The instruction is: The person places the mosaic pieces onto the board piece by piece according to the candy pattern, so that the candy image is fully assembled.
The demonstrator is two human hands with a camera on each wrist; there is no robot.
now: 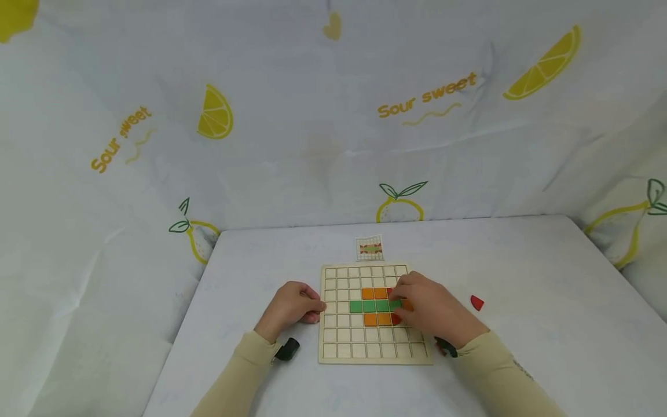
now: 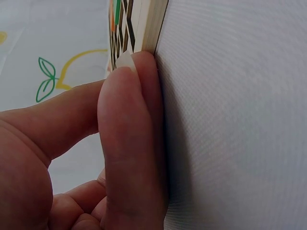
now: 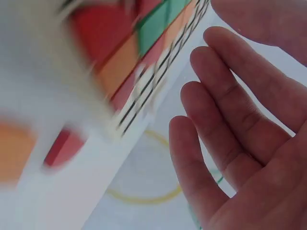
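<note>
A square wooden grid board [image 1: 344,350] lies on the white surface, with orange tiles [image 1: 368,293], green tiles [image 1: 369,306] and red pieces [image 1: 396,319] in its middle rows. At the board's left edge, the left hand [image 1: 294,304] pinches the rim; the left wrist view shows thumb and finger [image 2: 125,120] together there. Above the board's right part is the right hand [image 1: 429,304], covering some cells. Its fingers [image 3: 225,139] look extended and loose in the right wrist view, apart from the tiles, and nothing shows between them.
A small pattern card [image 1: 370,248] lies behind the board. One loose red quarter-round piece [image 1: 476,302] is to the right. Another red piece [image 1: 440,348] is partly hidden by the right wrist. A lemon-print white cloth [image 1: 312,145] hangs behind.
</note>
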